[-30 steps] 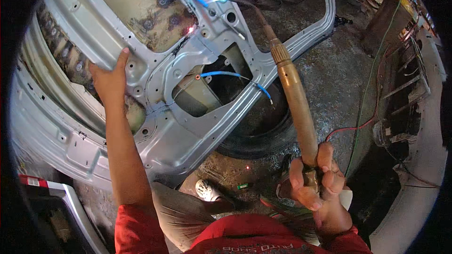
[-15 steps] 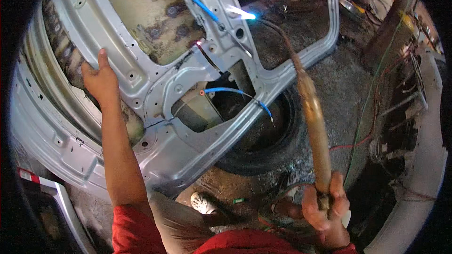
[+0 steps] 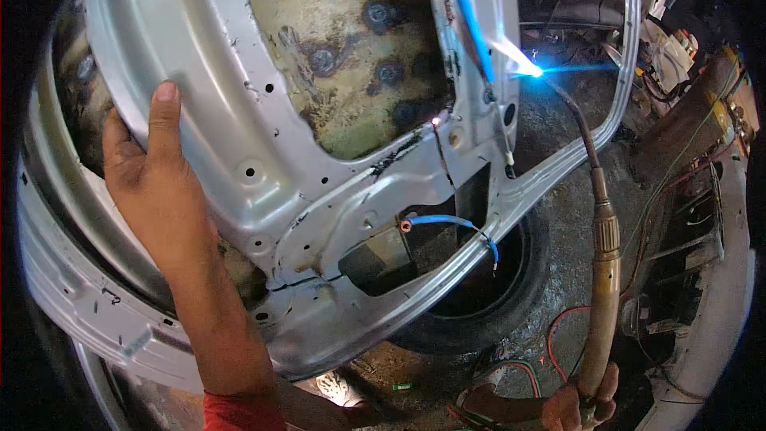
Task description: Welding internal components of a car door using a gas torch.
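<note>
My left hand [image 3: 155, 199] clamps the door [image 3: 343, 183], probably to steady it; my right hand [image 3: 565, 410] clasps the torch [image 3: 602, 295] low, presumably for distance from the flame [image 3: 533, 70].

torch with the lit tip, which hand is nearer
Right: the right hand grips the torch at its rear; the left hand touches the silver door panel, well left of it.

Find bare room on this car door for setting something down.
The car door is bare between the left hand and stained panel, and between left forearm and the lower opening. Its upper right is crowded by blue cable, flame and torch.
</note>
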Tool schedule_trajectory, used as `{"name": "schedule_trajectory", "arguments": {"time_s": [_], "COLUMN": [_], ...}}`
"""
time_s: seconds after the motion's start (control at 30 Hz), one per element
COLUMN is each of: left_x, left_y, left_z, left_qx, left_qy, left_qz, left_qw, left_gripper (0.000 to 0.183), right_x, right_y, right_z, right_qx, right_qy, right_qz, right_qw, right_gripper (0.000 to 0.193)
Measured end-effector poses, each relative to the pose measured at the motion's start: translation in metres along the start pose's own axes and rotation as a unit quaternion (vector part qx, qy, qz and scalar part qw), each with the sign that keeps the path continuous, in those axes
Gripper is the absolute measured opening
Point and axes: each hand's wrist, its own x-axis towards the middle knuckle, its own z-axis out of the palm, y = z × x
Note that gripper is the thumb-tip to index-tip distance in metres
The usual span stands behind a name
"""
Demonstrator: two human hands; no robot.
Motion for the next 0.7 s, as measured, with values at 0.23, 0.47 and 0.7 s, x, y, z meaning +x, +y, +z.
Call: {"name": "schedule_trajectory", "arguments": {"time_s": [0.23,0.47,0.7], "left_x": [0.001,0.001,0.012], "left_y": [-0.015,-0.008,-0.031], "left_z": [-0.003,-0.005,-0.009], "left_qx": [-0.006,0.029,0.128], "left_qy": [-0.028,-0.003,0.049], "left_qz": [0.015,0.026,0.011], "left_qw": [0.999,0.999,0.99], "left_gripper": [0.046,0.05,0.058], "right_x": [0.031,0.038,0.042], "right_y": [0.013,0.022,0.035], "right_z": [-0.028,-0.028,-0.043], "right_qx": [0.027,-0.039,-0.079], "right_qy": [-0.047,0.008,0.076], "right_qz": [0.116,0.132,0.142], "right_qw": [0.992,0.99,0.984], "right_gripper": [0.048,0.041,0.033]}}
